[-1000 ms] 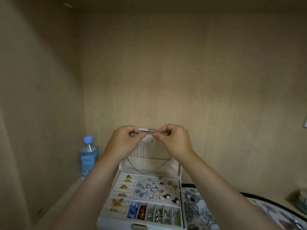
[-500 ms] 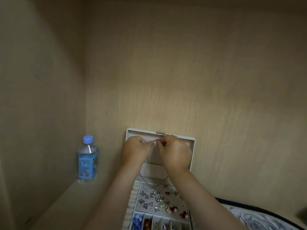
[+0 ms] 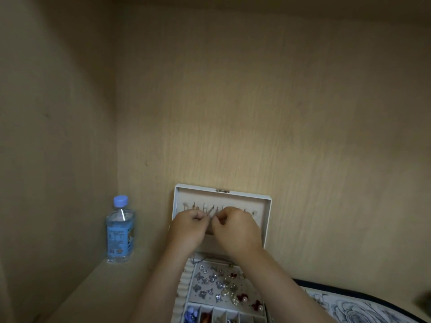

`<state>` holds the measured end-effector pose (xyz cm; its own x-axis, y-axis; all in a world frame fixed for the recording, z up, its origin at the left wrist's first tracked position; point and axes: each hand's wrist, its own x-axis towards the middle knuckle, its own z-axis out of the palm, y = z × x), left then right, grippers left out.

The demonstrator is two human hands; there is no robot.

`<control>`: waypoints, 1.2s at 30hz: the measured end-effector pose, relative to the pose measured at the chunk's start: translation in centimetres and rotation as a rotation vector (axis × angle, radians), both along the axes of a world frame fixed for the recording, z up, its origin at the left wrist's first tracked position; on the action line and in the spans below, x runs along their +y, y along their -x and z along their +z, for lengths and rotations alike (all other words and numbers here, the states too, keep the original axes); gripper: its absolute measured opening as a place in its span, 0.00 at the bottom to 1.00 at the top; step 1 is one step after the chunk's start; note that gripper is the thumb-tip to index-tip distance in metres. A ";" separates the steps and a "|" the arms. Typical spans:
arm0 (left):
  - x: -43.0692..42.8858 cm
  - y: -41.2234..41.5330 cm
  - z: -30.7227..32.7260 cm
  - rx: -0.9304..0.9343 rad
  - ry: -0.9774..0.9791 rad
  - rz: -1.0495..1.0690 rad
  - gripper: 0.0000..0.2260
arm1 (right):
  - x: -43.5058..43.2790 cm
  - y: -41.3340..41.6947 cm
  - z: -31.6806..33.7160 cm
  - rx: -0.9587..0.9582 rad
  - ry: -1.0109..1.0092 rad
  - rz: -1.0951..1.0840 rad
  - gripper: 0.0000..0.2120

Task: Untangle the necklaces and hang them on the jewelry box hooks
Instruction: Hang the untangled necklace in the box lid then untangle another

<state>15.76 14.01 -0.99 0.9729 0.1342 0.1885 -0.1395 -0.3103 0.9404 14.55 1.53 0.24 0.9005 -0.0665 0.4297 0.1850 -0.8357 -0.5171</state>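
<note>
A white jewelry box (image 3: 267,220) stands open against the back wall, lid upright. A row of hooks (image 3: 186,207) runs across the inside of the lid, partly hidden by my hands. My left hand (image 3: 187,226) and my right hand (image 3: 235,227) are close together in front of the hooks, each pinching a thin silver necklace chain (image 3: 211,211) between fingertips. A loop of the chain (image 3: 197,261) hangs below my left wrist over the tray. The tray (image 3: 184,283) holds several earrings and charms.
A clear water bottle (image 3: 120,231) with a blue cap and label stands to the left of the box on the wooden shelf. A round floral-patterned tray (image 3: 359,306) lies at the lower right. Wooden walls close in at the back and left.
The view has tilted up and the lid's full inside shows. My hands have dropped from the lid's top edge to the hook row, still pinching the chain.
</note>
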 end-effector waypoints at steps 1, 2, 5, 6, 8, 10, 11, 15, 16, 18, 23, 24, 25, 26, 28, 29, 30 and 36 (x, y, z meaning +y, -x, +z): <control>0.0 0.2 -0.1 -0.016 -0.003 -0.014 0.08 | 0.2 0.1 -0.1 0.057 -0.100 0.036 0.10; 0.0 0.4 -0.2 -0.027 -0.004 -0.027 0.09 | 0.5 0.2 -0.3 0.117 -0.206 0.073 0.10; 0.2 0.5 -0.5 -0.040 -0.006 -0.076 0.14 | 1.1 0.3 -0.8 0.283 -0.547 0.166 0.10; 0.3 0.6 -0.5 -0.045 -0.009 -0.100 0.15 | 1.2 0.1 -0.9 0.328 -0.642 0.185 0.08; 0.8 0.8 -0.5 -0.060 0.005 -0.150 0.16 | 1.1 0.2 -1.0 0.380 -0.688 0.217 0.08; 1.6 0.9 -0.5 -0.092 -0.014 -0.184 0.13 | 0.6 0.3 -1.3 0.392 -0.559 0.243 0.10; 2.0 0.9 -0.7 -0.103 -0.028 -0.190 0.11 | 0.3 0.5 -1.4 0.400 -0.440 0.241 0.11; 2.4 1.1 -1.2 -0.065 -0.032 -0.212 0.09 | -0.4 1.1 -1.2 0.413 -0.106 0.206 0.14; 2.2 1.1 -1.3 -0.045 -0.040 -0.240 0.10 | -0.5 1.1 -1.1 0.396 -0.092 0.201 0.15; 1.7 1.3 -1.5 0.018 -0.053 -0.303 0.12 | -0.7 1.1 -0.4 0.359 -0.111 0.199 0.17; 1.3 1.5 -1.6 0.098 -0.047 -0.402 0.10 | -1.0 0.5 2.2 0.254 -0.191 0.188 0.12; 1.2 1.6 -1.6 0.098 -0.030 -0.401 0.08 | -1.0 0.3 2.5 0.242 -0.200 0.184 0.12; 1.2 1.7 -1.6 0.090 -0.015 -0.397 0.06 | -1.0 0.1 2.8 0.236 -0.208 0.184 0.11; 1.2 1.7 -1.6 0.079 -0.005 -0.395 0.05 | -1.0 -0.1 2.9 0.239 -0.218 0.187 0.12; 1.2 1.7 -1.6 0.073 0.002 -0.401 0.05 | -0.9 -0.3 2.9 0.255 -0.232 0.202 0.13; 1.3 1.8 -1.5 0.073 -0.001 -0.404 0.05 | -0.8 -0.4 2.8 0.261 -0.237 0.203 0.13; 1.3 1.8 -1.5 0.070 -0.008 -0.397 0.06 | -0.8 -0.5 2.7 0.269 -0.250 0.196 0.13; 1.6 1.8 -1.0 -0.030 -0.089 -0.268 0.08 | -1.8 0.1 1.3 0.497 -0.132 0.202 0.10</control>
